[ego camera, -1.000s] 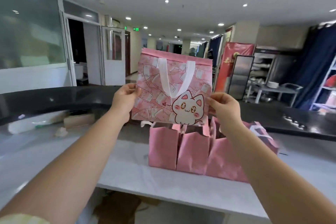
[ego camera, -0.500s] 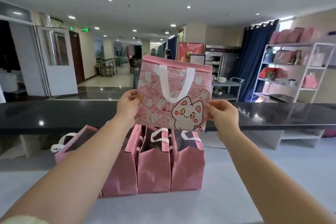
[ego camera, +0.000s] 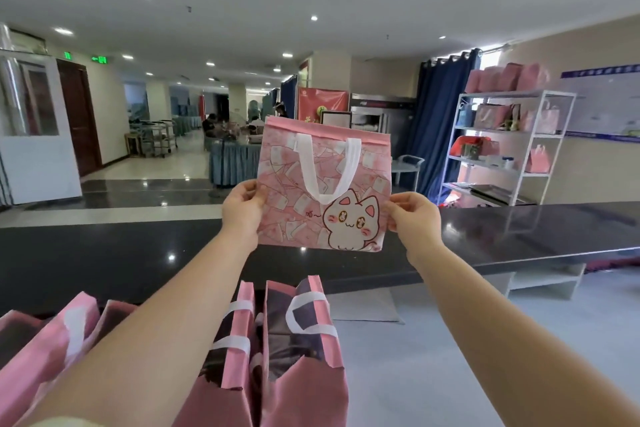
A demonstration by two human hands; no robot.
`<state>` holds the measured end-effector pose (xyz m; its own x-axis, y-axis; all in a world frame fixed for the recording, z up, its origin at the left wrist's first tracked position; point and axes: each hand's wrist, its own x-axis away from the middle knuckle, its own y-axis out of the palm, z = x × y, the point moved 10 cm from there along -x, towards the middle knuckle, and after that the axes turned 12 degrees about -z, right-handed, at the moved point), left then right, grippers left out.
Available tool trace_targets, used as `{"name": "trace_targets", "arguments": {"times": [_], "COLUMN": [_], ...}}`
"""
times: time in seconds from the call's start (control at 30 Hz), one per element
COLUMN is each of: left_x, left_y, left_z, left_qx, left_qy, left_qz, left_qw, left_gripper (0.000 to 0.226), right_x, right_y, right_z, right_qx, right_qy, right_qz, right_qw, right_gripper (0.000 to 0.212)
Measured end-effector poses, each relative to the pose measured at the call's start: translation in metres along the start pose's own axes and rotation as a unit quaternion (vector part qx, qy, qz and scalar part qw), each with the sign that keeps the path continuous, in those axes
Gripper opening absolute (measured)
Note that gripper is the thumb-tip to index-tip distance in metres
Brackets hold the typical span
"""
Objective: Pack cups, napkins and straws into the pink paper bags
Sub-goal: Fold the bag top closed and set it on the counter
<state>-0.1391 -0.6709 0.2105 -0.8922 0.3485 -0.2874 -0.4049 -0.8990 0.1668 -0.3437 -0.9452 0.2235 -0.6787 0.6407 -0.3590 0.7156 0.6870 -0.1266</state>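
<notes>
Pink paper bags (ego camera: 301,367): open-mouthed row standing below the cat-print bag (ego camera: 323,184); contents not discernible. Left hand (ego camera: 242,208): pinches that bag's left edge. Cat-print bag: flat, unopened, white handle hanging down its face, held upright in the air. Right hand (ego camera: 414,218): pinches its right edge. Black counter (ego camera: 519,232): behind and below it. Risk: thin edge pinches may slip during opening, and a dropped bag could topple the row beneath. Cups, napkins, straws: none visible.

Head-worn view, facing forward, arm's-length close
</notes>
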Motion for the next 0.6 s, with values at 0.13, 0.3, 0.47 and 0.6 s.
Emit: {"name": "trace_targets", "arguments": {"times": [0.13, 0.3, 0.47, 0.6], "left_x": [-0.049, -0.088, -0.114, -0.129], "left_y": [0.046, 0.092, 0.134, 0.176], "left_z": [-0.01, -0.053, -0.087, -0.116], "left_qx": [0.016, 0.034, 0.041, 0.034], "left_qy": [0.001, -0.027, -0.029, -0.02], "left_qz": [-0.015, -0.008, 0.044, 0.074], "left_qw": [1.0, 0.999, 0.998, 0.996], "left_gripper": [0.005, 0.006, 0.007, 0.016], "right_x": [-0.048, -0.096, -0.141, -0.177], "right_y": [-0.027, -0.051, -0.055, -0.039], "right_z": [0.011, 0.049, 0.09, 0.134], "right_qx": [-0.001, 0.018, -0.002, -0.02], "right_qy": [-0.008, 0.004, 0.017, 0.048], "right_qz": [0.033, 0.041, 0.014, -0.078], "right_qw": [0.999, 0.999, 1.0, 0.996], "right_gripper": [0.008, 0.01, 0.027, 0.028]}}
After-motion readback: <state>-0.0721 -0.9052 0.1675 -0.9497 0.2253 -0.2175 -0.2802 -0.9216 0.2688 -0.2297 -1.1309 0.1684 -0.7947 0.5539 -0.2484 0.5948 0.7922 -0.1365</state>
